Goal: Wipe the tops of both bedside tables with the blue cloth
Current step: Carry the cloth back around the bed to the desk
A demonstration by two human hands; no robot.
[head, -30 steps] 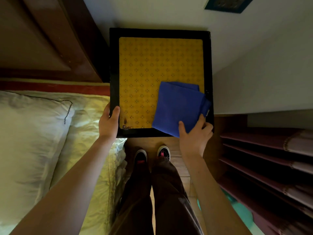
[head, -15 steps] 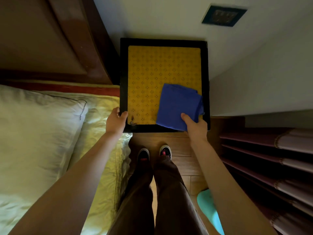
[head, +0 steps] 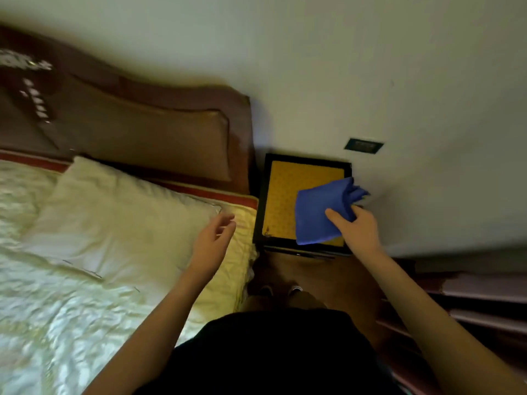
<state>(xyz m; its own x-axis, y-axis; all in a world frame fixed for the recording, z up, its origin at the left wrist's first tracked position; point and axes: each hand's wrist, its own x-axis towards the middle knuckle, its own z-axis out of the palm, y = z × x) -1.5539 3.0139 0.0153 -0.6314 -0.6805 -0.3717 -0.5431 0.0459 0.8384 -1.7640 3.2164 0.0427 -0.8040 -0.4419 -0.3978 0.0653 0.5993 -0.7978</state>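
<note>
On the far left, the bed (head: 71, 295) fills my view, its pale, crinkled cover blurred, with a cream pillow (head: 119, 220) lying against the brown padded headboard (head: 159, 138). A red strip runs along the bed's edge below the headboard.

Next comes my left hand (head: 212, 240), hanging in the air above the yellowish corner of the bed cover, beside the pillow's corner. Its fingers are loose and a little curled, gripping nothing, and it is clear of the bedside table.

To the right of that stands the bedside table (head: 263, 201), tucked between the bed and the white wall (head: 313, 67). Its top is a yellow patterned panel in a black frame, and a small dark mark shows at the panel's near-left corner.

The blue cloth (head: 316, 212) lies over the right part of that top, bunched and rumpled, its far folds rising past the table's right edge toward the wall. My right hand (head: 356, 229) has it pinched at its near-right side, thumb laid on top of the fabric and fingers tucked beneath or behind it.

On the wall above the table sits a small dark plate (head: 363, 145). At the far right, pinkish shelves (head: 470, 292) stack in shadow.
</note>
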